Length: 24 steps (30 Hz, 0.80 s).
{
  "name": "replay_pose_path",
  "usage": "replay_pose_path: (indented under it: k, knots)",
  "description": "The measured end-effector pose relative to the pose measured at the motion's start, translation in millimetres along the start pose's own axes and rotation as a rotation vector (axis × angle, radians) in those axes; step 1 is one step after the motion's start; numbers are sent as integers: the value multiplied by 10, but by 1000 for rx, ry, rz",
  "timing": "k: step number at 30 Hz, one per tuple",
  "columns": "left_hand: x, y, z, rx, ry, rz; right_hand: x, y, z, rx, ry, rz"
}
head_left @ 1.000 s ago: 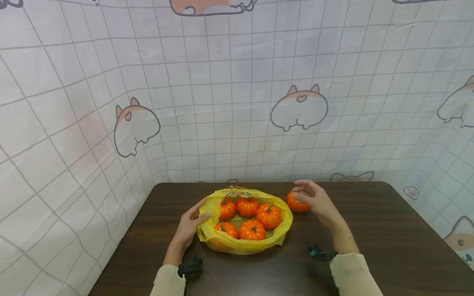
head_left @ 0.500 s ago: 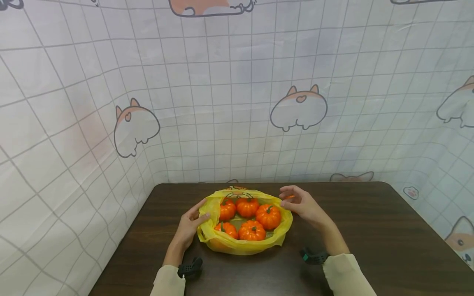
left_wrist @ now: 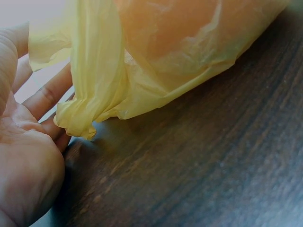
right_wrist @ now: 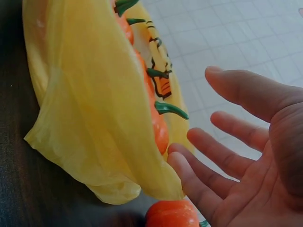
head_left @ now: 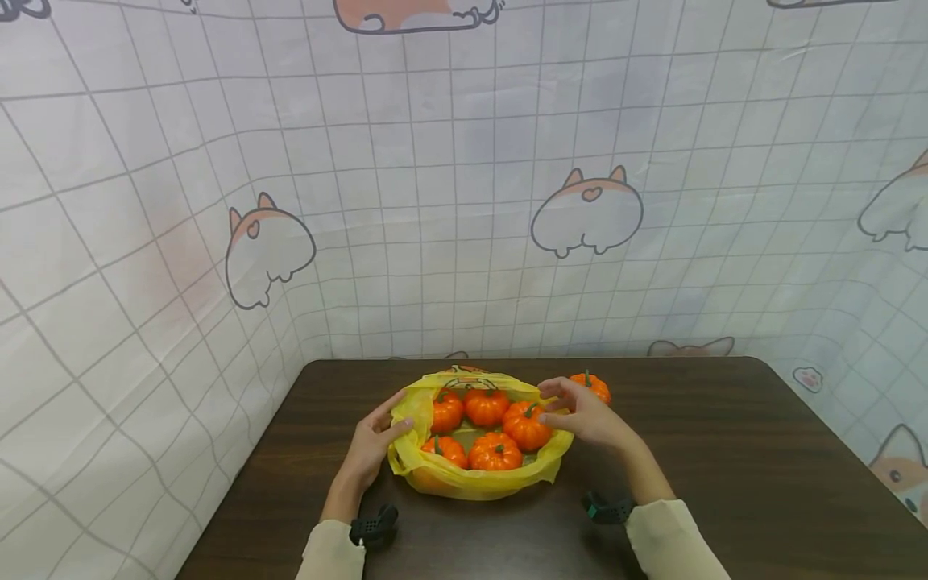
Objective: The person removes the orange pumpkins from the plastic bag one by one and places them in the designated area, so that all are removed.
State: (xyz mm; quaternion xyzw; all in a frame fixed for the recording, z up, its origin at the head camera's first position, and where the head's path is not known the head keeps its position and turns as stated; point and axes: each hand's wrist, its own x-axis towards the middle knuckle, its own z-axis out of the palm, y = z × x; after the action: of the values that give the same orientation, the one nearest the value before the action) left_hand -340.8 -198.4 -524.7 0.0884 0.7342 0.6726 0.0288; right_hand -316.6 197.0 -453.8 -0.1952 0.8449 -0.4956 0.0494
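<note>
A yellow plastic bag stands with its mouth spread wide, several small orange pumpkins with green stems inside. At its left side my left hand holds the rim, thumb over the inner edge and fingers along the outside; in the left wrist view the fingers pass behind the gathered plastic. My right hand is at the right rim, fingers loosely spread and nothing between them. In the right wrist view its fingertips are close to the bag's edge; whether they touch is unclear. One more pumpkin lies outside, behind the right hand.
The dark wooden table extends to both sides and in front of the bag. A white grid-patterned cloth with dog drawings hangs behind the table and around its sides.
My right hand has moved left and slightly down, from over the outside pumpkin to the bag's right rim, and that pumpkin shows again. The left hand and bag have stayed put.
</note>
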Motion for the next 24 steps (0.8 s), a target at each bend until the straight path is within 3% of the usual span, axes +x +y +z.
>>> replay_pose_path:
  k: [24]
  knots:
    - [-1, 1, 0, -19, -3, 16, 44, 133, 139, -78, -48, 30]
